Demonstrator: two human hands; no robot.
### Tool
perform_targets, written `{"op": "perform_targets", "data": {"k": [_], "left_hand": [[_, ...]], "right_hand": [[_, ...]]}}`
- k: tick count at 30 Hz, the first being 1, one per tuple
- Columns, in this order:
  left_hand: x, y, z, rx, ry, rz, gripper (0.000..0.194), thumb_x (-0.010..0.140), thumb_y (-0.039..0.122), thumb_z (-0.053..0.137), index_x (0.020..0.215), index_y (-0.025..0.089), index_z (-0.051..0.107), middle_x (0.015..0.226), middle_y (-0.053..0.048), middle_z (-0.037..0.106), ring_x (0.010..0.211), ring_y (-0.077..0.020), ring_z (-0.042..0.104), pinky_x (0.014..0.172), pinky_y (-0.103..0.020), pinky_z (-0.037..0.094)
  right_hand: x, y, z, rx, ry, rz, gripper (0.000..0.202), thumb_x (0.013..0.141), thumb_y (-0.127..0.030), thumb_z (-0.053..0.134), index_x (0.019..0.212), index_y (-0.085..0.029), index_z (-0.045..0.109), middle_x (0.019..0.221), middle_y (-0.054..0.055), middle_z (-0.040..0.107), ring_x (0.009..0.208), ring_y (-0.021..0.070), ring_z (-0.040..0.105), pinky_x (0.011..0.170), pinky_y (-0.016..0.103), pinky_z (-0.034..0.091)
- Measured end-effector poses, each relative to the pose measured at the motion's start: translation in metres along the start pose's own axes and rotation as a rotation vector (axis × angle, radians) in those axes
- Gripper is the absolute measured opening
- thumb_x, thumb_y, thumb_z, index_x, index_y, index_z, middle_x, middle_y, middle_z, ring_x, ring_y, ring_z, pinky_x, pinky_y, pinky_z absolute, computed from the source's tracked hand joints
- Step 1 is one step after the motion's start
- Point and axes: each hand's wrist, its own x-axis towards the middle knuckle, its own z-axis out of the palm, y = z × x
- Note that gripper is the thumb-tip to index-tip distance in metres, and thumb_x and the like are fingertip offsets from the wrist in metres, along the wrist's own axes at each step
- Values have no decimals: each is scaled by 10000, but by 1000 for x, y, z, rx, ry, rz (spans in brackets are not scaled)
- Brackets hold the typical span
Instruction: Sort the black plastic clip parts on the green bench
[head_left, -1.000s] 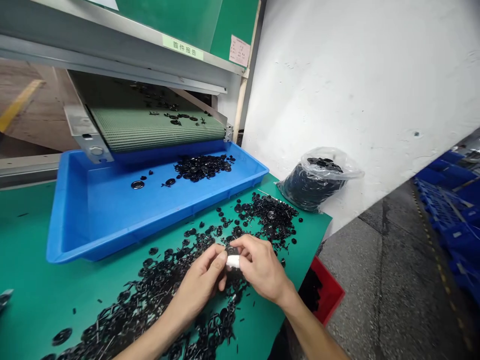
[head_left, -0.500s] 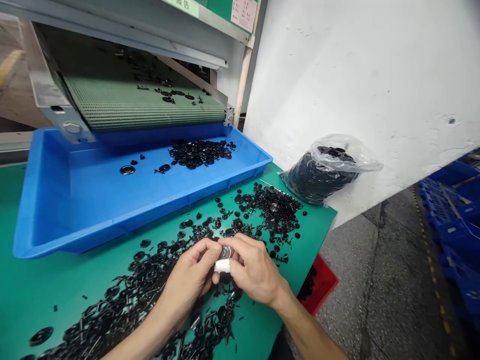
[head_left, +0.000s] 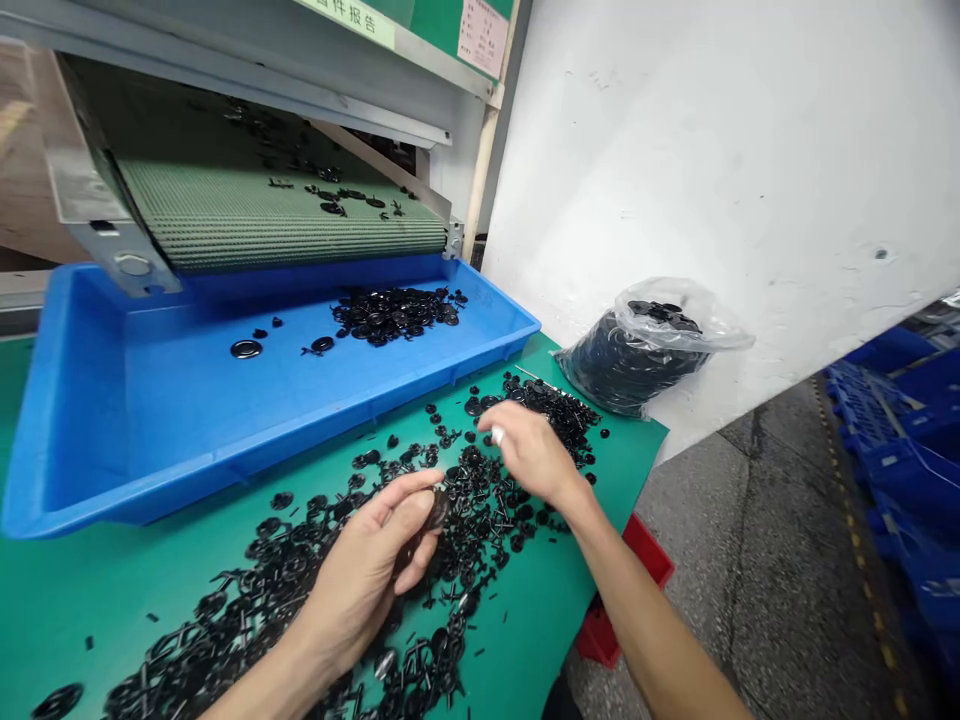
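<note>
My left hand (head_left: pixel 379 560) is closed, pinching a black round disc (head_left: pixel 438 510) between thumb and fingers above the scattered parts. To its right, my right hand (head_left: pixel 529 450) is over the loose black parts (head_left: pixel 480 520), its fingers curled and blurred. A white wrap (head_left: pixel 497 435) shows on one of its fingers. Whether this hand holds anything is not visible. Around both hands, small black discs, rings and pin-like pieces lie spread on the green tabletop (head_left: pixel 195 565), with a denser heap beyond the right hand.
A blue tray (head_left: pixel 247 455) with black parts stands beneath a green conveyor belt (head_left: pixel 285 225) carrying more pieces. At the back right, a clear plastic bag (head_left: pixel 637 350) of black discs leans against the white wall (head_left: pixel 675 150). A red bin (head_left: pixel 649 555) sits below the table's right edge.
My hands have separated. The right hand has moved up and right, away from the disc, while the left hand keeps hold of it.
</note>
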Motion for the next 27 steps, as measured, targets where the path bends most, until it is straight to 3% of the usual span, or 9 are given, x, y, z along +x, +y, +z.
{"op": "perform_targets", "data": {"k": [2,5,9,12,15,20,24,27], "left_hand": [[0,1,0,-94,-13,-26,239,841,314,670,1043,191,637,557,50,535,421,-54,377,363,-131,267],[0,5,-1,-199,1,-48,164,843,257,653,983,174,664,704,1,592,496,-70,482,338,-125,317],[0,10,-2,-288,-18,-27,99,874,254,606,857,168,653,795,-22,606,592,-100,570,359,-140,409],[0,11,-2,-306,-30,-33,219,891,318,595,729,170,597,757,-14,584,643,-123,596,361,-148,431],[0,9,-2,-283,-74,-43,356,878,398,614,623,173,509,644,15,520,539,-89,515,318,-119,353],[-1,4,1,-115,-66,-89,274,850,442,647,811,177,589,628,47,498,425,-29,352,307,-90,196],[-2,2,3,-14,-69,-82,342,837,511,633,804,176,572,647,43,503,440,-30,359,321,-97,191],[-3,2,4,9,-110,-45,335,824,476,667,755,174,541,661,40,522,456,-30,365,330,-98,183]], "right_hand": [[25,14,-7,-103,-12,56,388,871,-15,398,1165,-156,607,1225,118,591,1036,214,595,848,324,461],[53,25,-6,-183,-105,74,306,816,-37,499,1026,-168,679,1095,116,638,925,240,627,762,315,459],[59,24,1,-242,-132,65,261,838,-58,485,931,-192,689,987,94,648,845,214,619,700,282,430],[50,21,4,-252,-102,33,265,853,-38,450,922,-174,667,912,93,631,801,201,591,685,278,411],[38,17,3,-224,-64,-36,251,868,-31,418,892,-153,637,891,92,603,795,198,555,693,284,408],[0,-6,-2,-104,3,-206,291,909,-25,333,963,-172,577,980,61,580,831,157,530,757,261,433],[-38,-35,1,161,0,-410,259,913,-57,352,938,-185,575,978,48,599,851,146,563,755,246,474],[-55,-47,7,379,76,-406,292,885,-44,363,994,-178,599,1031,71,607,948,167,579,831,280,495]]}}
